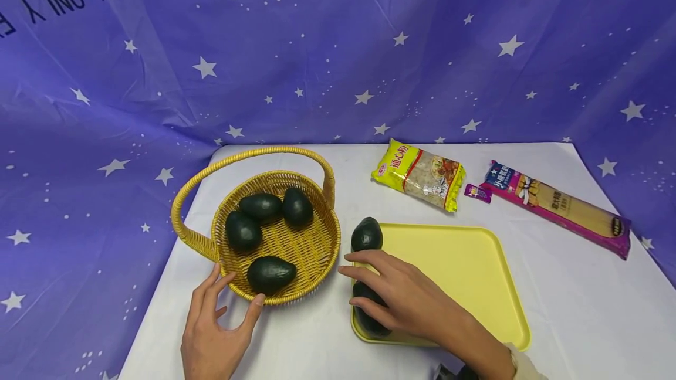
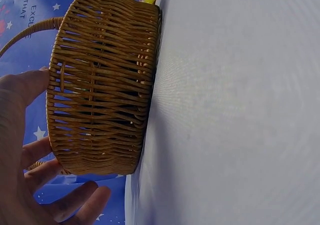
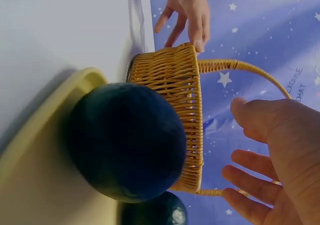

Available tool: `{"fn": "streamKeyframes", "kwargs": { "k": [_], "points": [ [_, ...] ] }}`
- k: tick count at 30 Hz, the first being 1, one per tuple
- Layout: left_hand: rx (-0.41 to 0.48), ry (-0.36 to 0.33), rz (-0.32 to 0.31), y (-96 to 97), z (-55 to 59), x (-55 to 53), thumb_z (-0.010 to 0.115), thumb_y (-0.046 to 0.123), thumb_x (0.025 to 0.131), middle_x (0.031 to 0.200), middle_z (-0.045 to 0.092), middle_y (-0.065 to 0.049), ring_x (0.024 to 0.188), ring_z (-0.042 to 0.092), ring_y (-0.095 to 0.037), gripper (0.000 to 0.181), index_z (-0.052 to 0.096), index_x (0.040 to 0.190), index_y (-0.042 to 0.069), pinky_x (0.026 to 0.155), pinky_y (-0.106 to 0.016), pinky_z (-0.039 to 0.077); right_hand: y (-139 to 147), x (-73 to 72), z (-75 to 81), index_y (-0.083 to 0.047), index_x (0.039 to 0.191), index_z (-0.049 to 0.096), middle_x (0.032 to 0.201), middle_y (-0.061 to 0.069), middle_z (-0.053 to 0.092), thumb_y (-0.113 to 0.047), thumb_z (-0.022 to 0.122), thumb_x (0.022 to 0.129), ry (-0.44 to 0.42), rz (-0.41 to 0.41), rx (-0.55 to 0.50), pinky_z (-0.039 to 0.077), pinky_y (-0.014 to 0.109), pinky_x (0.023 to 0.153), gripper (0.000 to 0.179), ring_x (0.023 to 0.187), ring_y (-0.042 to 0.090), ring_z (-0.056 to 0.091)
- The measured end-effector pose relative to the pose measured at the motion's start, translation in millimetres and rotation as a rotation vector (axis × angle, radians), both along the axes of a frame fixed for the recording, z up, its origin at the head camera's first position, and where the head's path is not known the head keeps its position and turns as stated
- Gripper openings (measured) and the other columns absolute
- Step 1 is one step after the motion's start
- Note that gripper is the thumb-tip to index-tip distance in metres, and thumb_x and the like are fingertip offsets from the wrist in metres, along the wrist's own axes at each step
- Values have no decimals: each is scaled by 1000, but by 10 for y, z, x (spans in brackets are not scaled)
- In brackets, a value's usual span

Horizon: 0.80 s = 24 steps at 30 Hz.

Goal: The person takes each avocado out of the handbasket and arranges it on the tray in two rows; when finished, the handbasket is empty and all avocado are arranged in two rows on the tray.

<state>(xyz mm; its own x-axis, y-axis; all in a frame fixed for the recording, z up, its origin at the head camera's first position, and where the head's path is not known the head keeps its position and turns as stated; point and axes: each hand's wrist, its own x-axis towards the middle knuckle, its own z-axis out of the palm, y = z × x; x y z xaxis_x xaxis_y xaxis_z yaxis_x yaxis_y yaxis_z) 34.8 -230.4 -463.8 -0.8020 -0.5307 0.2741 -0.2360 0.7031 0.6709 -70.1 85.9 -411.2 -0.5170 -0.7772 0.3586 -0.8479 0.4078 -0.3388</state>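
Note:
Several dark green avocados (image 1: pixel 271 275) lie in a yellow wicker basket (image 1: pixel 324 270) with an arched handle. My left hand (image 1: pixel 216 324) is at the basket's near left rim, its thumb and fingertips touching the rim with the fingers spread; in the left wrist view the hand (image 2: pixel 20 150) is beside the woven wall. Over the left side of a yellow tray (image 1: pixel 465 268) hovers my right hand (image 1: pixel 401 292), fingers spread and gripping nothing. Beneath it, partly hidden, is an avocado (image 1: pixel 372 322); another avocado (image 1: pixel 367 234) sits at the tray's far left corner. The right wrist view shows the near avocado (image 3: pixel 127 142) large.
Behind the tray lies a yellow bag of pasta (image 1: pixel 422 175). A small purple packet (image 1: pixel 477 193) is to its right, beside a long pink-and-blue noodle pack (image 1: pixel 560 207). A starry purple cloth (image 1: pixel 338 46) hangs behind the white table (image 1: pixel 311 345).

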Motion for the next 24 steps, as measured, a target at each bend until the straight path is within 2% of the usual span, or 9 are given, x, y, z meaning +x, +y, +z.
{"fn": "streamKeyframes", "kwargs": {
  "k": [5, 12, 24],
  "points": [
    [5, -2, 3, 0, 9, 2, 97, 43, 80, 159, 55, 3, 135, 62, -27, 65, 72, 134, 18, 82, 6, 35, -62, -47, 86, -25, 150, 62, 150, -2, 61, -42, 72, 105, -15, 25, 38, 58, 38, 107, 49, 138, 10, 57],
    [10, -5, 1, 5, 13, 4, 97, 44, 80, 159, 55, 2, 135, 62, -27, 65, 72, 134, 18, 81, 7, 35, -157, -113, 203, -17, 144, 65, 149, 1, 61, -35, 75, 103, 82, 112, 76, 58, 38, 106, 46, 135, 16, 60],
    [8, -8, 0, 9, 16, 4, 97, 44, 80, 160, 55, 2, 136, 62, -28, 65, 72, 135, 18, 81, 7, 34, -352, -209, 394, -18, 147, 62, 147, 4, 62, -34, 77, 102, 154, 171, 121, 56, 37, 108, 50, 132, 19, 63]
  ]
}}
